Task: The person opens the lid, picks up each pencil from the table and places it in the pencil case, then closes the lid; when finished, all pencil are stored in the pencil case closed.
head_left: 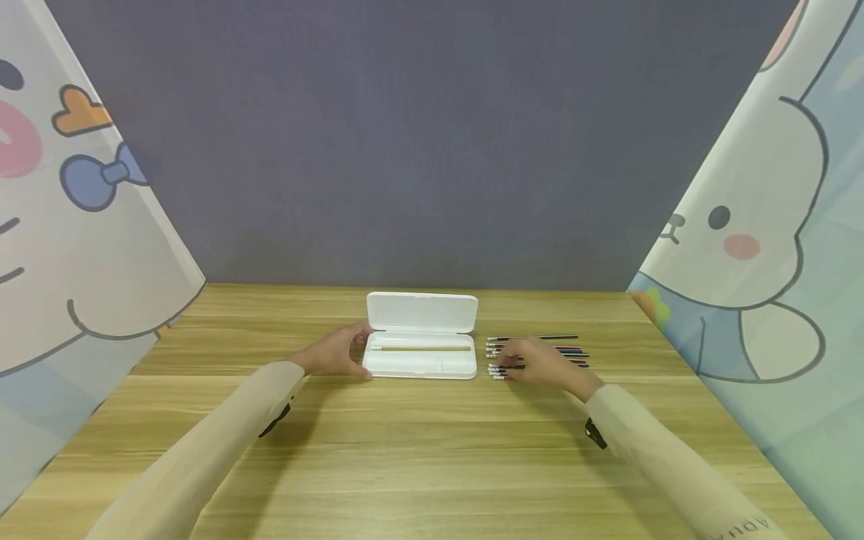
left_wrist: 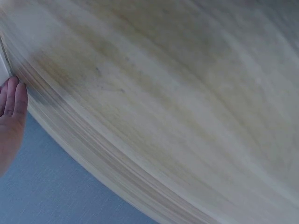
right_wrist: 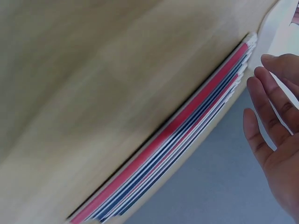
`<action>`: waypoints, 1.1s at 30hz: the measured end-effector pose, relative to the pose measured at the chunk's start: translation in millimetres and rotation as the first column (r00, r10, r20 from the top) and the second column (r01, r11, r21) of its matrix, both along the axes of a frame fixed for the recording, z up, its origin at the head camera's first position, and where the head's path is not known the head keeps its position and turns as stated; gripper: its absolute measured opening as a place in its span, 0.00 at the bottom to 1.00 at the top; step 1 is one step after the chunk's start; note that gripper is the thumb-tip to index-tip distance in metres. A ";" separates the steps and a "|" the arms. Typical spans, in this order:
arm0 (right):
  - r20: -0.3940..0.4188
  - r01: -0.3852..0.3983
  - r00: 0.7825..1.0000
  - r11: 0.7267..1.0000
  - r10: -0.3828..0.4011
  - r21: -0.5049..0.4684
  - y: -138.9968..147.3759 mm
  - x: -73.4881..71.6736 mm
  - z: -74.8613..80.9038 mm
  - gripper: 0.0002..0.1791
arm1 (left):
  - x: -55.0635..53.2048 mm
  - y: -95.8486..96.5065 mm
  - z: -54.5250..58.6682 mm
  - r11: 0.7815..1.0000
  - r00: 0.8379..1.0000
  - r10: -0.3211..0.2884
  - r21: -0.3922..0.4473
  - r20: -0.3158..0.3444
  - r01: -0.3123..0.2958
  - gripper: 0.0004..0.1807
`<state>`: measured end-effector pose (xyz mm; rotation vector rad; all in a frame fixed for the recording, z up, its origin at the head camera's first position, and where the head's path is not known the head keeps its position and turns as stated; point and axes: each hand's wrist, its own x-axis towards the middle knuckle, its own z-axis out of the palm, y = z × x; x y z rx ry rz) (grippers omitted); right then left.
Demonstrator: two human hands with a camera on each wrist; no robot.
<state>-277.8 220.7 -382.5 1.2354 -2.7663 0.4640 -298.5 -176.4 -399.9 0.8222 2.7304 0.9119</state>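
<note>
A white pencil case (head_left: 405, 365) lies on the table with its lid (head_left: 421, 312) raised at the back. One yellow pencil (head_left: 421, 348) with a pale end lies lengthwise inside it. My left hand (head_left: 335, 351) holds the case's left end, thumb at the front corner and fingers at the back one. To the right of the case, my right hand (head_left: 540, 361) hovers at the white-tipped ends of several dark, red and blue pencils (head_left: 563, 347). In the right wrist view its fingers are spread and slightly bent, with nothing seen between them, apart from the pencils (right_wrist: 175, 123).
The wooden table (head_left: 418, 457) reaches a dark grey panel (head_left: 418, 150) at the back. Cartoon-printed sheets stand along the left (head_left: 74, 247) and right (head_left: 749, 240) sides. A narrow strip of table separates the case from the pencils.
</note>
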 end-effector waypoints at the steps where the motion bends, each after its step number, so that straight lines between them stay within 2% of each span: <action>1: -0.013 0.000 1.000 1.000 0.000 0.005 2.8 1.5 -0.5 0.08 | 0.1 -0.1 0.2 1.000 1.000 -0.003 0.000 -0.005 0.003 0.45; 5: -0.050 0.027 0.998 0.999 -0.026 0.025 15.0 6.9 -2.5 0.07 | 0.3 -0.4 1.0 1.000 1.000 -0.003 0.001 -0.007 0.003 0.45; 12: -0.026 0.075 0.997 0.997 -0.075 0.014 33.5 14.2 -2.6 0.09 | -0.7 -1.8 -1.4 1.000 1.000 -0.007 -0.010 -0.011 0.007 0.46; 17: -0.027 0.085 0.996 0.996 -0.085 0.007 42.7 14.3 -5.9 0.09 | -0.6 -0.9 -1.0 1.000 1.000 -0.010 0.000 -0.007 0.010 0.45; 33: -0.056 0.045 0.997 0.999 -0.045 -0.006 48.0 15.7 -12.3 0.09 | -0.4 -1.2 -0.3 1.000 1.000 -0.004 -0.017 -0.005 0.004 0.47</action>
